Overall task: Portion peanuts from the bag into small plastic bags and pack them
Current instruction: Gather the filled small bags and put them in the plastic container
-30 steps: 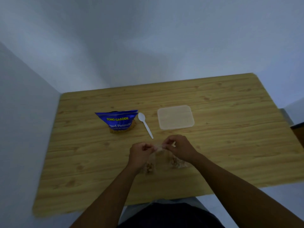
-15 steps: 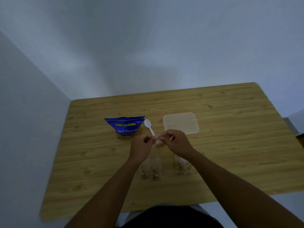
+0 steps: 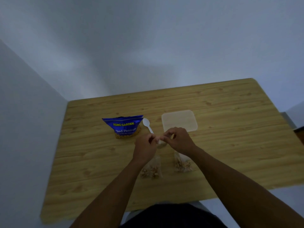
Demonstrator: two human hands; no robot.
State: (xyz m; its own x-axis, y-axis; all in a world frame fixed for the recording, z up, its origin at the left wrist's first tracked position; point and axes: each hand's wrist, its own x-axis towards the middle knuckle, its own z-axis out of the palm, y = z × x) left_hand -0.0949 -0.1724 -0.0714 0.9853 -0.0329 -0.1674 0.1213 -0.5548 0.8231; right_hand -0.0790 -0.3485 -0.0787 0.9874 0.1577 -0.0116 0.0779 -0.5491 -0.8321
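Your hands have moved forward, uncovering two filled bags [image 3: 152, 169] on the table [image 3: 230, 145]. Left hand [image 3: 145, 145] and right hand [image 3: 177, 140] pinch a small plastic bag [image 3: 160, 143] between curled fingertips, likely sealing it. The peanut bag [image 3: 123, 126] stands just beyond.

One blue peanut bag [image 3: 124, 127], one white spoon [image 3: 147, 125], one translucent container [image 3: 179, 120], and two filled small bags [image 3: 151, 170] [image 3: 181, 164].

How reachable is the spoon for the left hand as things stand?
Likely yes: the spoon lies right by the left hand, nothing between. But that hand and the right hand both pinch a small bag, so it must let go first.
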